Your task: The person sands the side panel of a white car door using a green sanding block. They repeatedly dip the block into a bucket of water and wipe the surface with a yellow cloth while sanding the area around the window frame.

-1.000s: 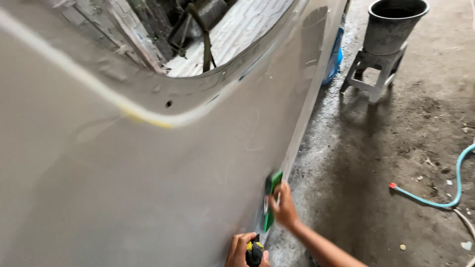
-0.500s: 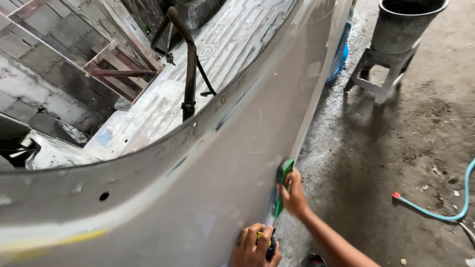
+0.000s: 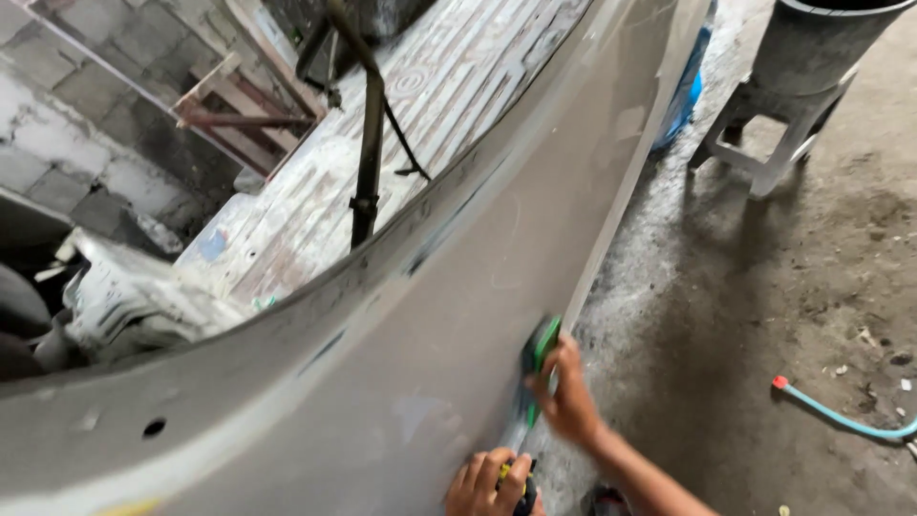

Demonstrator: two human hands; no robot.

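While the right hand point(image 3: 570, 397) presses a green sanding block point(image 3: 540, 346) flat against the grey body panel point(image 3: 401, 382), fingers closed over its back, the block sits at the panel's lower edge point(image 3: 611, 239), just above the wet concrete floor point(image 3: 764, 315). It could slip off that edge if pressure tilts outward. The left hand point(image 3: 487, 485) grips a small dark-and-yellow object point(image 3: 521, 476), low on the panel beneath the block.
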